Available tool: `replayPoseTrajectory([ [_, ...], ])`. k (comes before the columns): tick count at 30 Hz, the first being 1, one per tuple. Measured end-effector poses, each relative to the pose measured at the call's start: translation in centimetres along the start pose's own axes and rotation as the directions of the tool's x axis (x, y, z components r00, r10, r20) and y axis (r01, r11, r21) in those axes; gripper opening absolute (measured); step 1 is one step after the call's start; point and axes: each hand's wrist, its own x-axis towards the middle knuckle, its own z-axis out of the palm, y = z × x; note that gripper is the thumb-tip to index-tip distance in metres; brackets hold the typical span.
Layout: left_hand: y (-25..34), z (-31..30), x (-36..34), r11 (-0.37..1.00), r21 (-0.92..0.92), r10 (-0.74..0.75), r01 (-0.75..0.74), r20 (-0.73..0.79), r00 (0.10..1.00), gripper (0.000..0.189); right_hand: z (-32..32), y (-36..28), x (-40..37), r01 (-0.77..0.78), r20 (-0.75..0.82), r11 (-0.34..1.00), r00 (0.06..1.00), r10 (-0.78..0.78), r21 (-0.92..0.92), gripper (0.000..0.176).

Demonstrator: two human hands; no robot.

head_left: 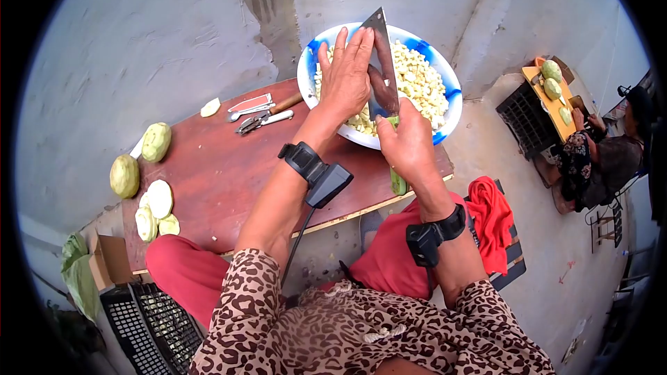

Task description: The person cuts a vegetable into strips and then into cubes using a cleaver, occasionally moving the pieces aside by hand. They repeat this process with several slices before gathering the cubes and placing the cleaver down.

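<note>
Over a white and blue bowl (455,104) heaped with small diced pale pieces (420,83), my right hand (410,135) grips a cleaver (381,62) by its green handle. The broad metal blade stands up, its far corner pointing away from me. My left hand (345,76) lies along the blade's left side, fingers stretched out and fingertips touching the metal. Part of the cleaver's handle is hidden by my right hand.
The reddish-brown table (215,187) carries a peeler (253,122), a wooden handle (285,103), peeled pale-green vegetables (125,176) and cut slices (160,198). A black crate (149,326) stands lower left. At right, another person (604,160) sits by a yellow board (552,104).
</note>
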Motion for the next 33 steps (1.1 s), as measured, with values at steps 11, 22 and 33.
replayPoseTrajectory([
  [11,-4.9,-3.0,-3.5,0.622,-0.665,-0.536,0.415,0.025,0.844,0.021,-0.6,-1.0,0.9,-0.111,-0.010,0.765,0.988,0.151,0.634,0.016],
  [22,-9.5,-13.9,-17.9,0.379,-0.510,-0.771,0.772,0.287,0.568,0.013,2.9,-3.5,-0.6,-0.285,0.439,0.770,0.899,0.007,0.572,0.019],
  [33,-7.0,-22.4,-27.8,0.483,0.196,-0.809,0.853,0.473,0.349,0.018,4.8,-5.5,-1.1,-0.203,0.554,0.893,0.830,-0.060,0.401,0.020],
])
